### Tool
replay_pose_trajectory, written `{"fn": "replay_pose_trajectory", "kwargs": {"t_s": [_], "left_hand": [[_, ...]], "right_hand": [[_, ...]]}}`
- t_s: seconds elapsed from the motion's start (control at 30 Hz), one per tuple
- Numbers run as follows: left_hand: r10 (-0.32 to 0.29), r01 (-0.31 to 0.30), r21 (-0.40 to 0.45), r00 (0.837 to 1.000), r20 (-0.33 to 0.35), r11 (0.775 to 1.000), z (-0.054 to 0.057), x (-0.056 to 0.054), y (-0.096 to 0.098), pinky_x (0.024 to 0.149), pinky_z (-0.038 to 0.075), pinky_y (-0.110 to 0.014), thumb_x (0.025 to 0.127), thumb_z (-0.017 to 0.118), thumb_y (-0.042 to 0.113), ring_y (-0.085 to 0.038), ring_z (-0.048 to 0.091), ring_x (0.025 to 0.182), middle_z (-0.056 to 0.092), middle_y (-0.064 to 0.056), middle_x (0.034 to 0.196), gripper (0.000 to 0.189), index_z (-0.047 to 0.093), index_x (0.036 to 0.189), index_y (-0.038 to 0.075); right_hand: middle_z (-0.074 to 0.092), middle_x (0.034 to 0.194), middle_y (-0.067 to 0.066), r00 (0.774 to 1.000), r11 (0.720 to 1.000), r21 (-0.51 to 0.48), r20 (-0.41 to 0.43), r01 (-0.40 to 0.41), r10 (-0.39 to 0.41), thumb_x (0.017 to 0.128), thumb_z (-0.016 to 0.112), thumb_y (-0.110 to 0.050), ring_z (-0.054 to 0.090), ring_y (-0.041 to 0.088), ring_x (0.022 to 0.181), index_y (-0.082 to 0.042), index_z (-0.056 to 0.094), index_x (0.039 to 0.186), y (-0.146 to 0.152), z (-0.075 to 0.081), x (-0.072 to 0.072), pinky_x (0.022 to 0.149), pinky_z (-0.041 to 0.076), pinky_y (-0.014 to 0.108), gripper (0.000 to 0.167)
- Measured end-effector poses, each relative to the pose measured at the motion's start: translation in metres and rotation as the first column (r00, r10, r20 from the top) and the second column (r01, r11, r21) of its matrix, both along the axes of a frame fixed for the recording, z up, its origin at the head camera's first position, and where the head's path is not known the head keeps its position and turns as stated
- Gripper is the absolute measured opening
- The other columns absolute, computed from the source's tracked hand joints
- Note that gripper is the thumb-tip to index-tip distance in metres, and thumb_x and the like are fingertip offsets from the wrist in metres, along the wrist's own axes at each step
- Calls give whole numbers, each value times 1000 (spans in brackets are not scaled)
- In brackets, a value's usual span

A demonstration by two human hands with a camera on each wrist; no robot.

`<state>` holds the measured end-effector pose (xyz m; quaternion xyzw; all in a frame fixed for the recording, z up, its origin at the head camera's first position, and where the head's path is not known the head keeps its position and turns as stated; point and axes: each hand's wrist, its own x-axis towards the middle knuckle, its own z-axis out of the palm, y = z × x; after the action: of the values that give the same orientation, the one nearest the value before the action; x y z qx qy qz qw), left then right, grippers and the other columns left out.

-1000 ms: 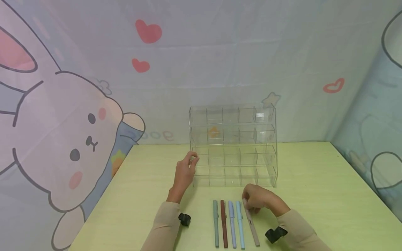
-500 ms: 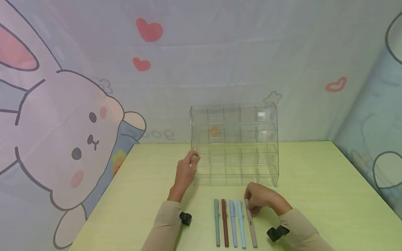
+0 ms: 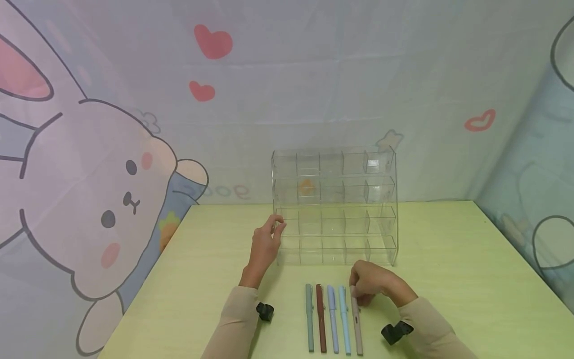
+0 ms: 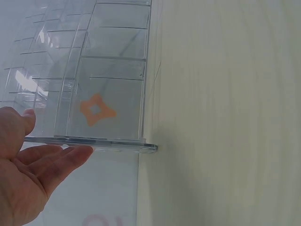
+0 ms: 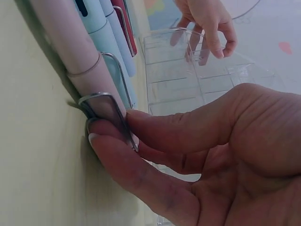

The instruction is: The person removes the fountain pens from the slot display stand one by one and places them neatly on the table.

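Observation:
My left hand [image 3: 263, 245] grips the left side panel of a clear acrylic rack [image 3: 334, 222], which stands upright with tiers of small compartments. In the left wrist view the thumb lies on one face of the panel and the fingers on the other. With thumb and fingers, my right hand [image 3: 367, 280] pinches the clip end of a pinkish-taupe capped pen [image 3: 357, 321] lying on the table. Left of it, side by side, lie a light blue pen [image 3: 345, 324], a lavender pen [image 3: 333, 321], a dark red pen [image 3: 321, 321] and a green pen [image 3: 310, 319].
The yellow-green table [image 3: 457, 279] extends to both sides of the rack. Behind it hangs a printed cloth [image 3: 341, 85] with hearts and a rabbit. Black wrist cameras [image 3: 396, 332] sit at both sleeves.
The pinkish-taupe pen has turned from a slant to nearly parallel with the others, its lower end shifting left. My right hand keeps hold of it; the left hand stays on the rack.

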<state>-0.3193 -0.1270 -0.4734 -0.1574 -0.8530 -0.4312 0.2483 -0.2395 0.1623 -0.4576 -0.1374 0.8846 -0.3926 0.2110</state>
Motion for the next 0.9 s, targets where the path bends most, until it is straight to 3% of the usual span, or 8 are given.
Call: {"fn": "replay_pose_trajectory", "kwargs": {"t_s": [0.23,0.53,0.67,0.8,0.9], "left_hand": [[5,-5,-8,1000,-4,1000,0,0,0,45,38,-29,105,57,24,-47,66,102,37,7,42,12,61,112,16],[4,-4,-13,1000,-16,1000,0,0,0,43,34,-27,104,57,24,-47,67,100,36,8,42,12,61,112,16],[4,-5,-17,1000,-26,1000,-1,-1,0,46,39,-29,105,57,24,-46,67,99,37,8,43,12,61,113,16],[6,-6,-20,999,-35,1000,-2,-1,0,46,37,-29,104,57,24,-42,71,83,39,8,44,12,61,113,16],[6,-7,-19,999,-37,1000,-3,-2,0,44,33,-28,104,57,24,-41,71,80,37,8,43,12,61,113,16]], "right_hand": [[67,65,11,999,999,38,-32,7,-6,84,66,13,68,25,57,3,67,76,0,-2,-3,55,56,37,13],[67,64,11,997,999,36,-69,22,-19,86,64,11,68,25,57,2,68,76,1,-3,-4,56,56,37,14],[67,64,11,998,1000,18,-57,23,-22,86,63,11,68,25,58,2,68,76,2,-3,-4,56,56,37,15],[67,64,11,998,1000,18,-52,22,-21,87,62,11,68,25,58,1,68,75,2,-4,-4,56,56,37,16],[66,64,11,999,999,29,-47,26,-25,87,61,10,67,24,58,1,68,74,2,-3,-5,56,56,36,17]]}}
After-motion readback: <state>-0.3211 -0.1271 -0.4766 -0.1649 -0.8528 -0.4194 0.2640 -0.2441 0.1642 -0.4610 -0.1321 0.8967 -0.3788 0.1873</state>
